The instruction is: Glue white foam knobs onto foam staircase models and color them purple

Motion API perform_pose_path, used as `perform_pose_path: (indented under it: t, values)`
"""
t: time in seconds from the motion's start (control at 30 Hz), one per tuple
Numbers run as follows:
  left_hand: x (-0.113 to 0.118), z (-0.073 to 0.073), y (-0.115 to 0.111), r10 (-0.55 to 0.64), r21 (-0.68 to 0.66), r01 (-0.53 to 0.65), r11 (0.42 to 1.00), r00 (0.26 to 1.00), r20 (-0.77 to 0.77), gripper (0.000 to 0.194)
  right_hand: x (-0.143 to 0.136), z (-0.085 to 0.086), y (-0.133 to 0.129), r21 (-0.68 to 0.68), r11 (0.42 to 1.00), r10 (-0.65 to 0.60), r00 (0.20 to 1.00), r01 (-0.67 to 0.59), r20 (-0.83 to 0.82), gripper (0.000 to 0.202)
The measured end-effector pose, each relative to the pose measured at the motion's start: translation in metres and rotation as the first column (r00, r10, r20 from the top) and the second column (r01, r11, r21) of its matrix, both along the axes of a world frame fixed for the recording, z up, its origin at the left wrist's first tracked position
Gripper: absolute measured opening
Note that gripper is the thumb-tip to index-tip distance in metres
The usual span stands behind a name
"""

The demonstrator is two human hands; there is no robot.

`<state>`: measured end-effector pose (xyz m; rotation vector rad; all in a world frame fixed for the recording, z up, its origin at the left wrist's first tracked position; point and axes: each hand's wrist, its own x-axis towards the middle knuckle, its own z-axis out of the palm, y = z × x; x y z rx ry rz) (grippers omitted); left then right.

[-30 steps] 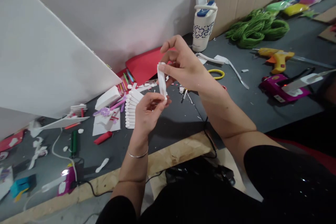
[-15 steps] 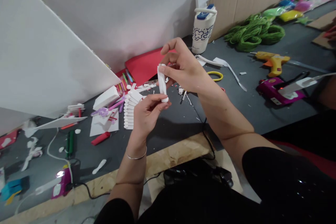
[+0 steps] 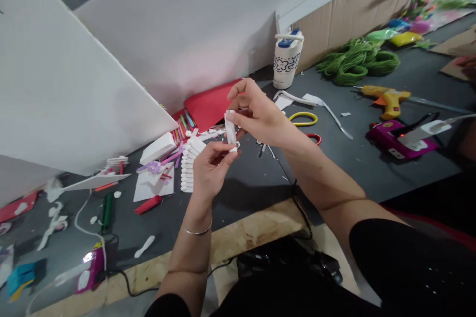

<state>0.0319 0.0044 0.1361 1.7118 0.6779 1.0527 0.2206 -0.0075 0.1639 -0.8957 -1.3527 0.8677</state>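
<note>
The left forearm point(image 3: 190, 257) rises from the lower edge, and its hand, the left hand point(image 3: 207, 169), is nearly closed, with thumb and forefinger pinching the bottom end of a small white strip point(image 3: 230, 131). The right forearm point(image 3: 323, 176) comes slantwise from the lower right; the right hand point(image 3: 262, 118) is bent at the fingers, partly open, its thumb pressing the strip's top end. The strip stands almost upright between both hands, above the dark table point(image 3: 243, 185).
</note>
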Motion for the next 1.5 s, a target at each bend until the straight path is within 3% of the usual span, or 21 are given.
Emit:
perform_pose_path:
  t: [0.23,0.63,0.9,1.33,1.5]
  values:
    - [-0.002,0.003,-0.001,0.006,0.059,-0.005,0.998,1.0,-0.022,0.01,-0.002,0.002,-0.003,0.001,1.0,0.009,0.999,-0.009,0.04,0.029]
    - [0.002,0.006,-0.001,-0.006,-0.09,0.006,0.996,1.0,-0.006,0.028,-0.003,0.001,-0.006,0.048,0.998,-0.036,0.984,0.028,0.176,0.029]
    - [0.001,0.006,0.0,0.027,-0.007,-0.027,1.0,1.0,0.008,0.019,-0.008,0.005,-0.015,0.091,0.992,-0.101,0.972,0.083,0.211,0.027]
    - [-0.001,0.005,0.001,0.008,-0.029,-0.011,1.0,0.997,-0.08,0.029,-0.002,0.001,-0.007,0.033,0.999,-0.042,0.99,0.038,0.136,0.03]
    - [0.001,0.006,-0.001,-0.004,-0.087,0.004,0.996,1.0,-0.001,0.03,0.0,0.004,-0.008,0.009,0.999,-0.037,0.993,0.036,0.11,0.032]
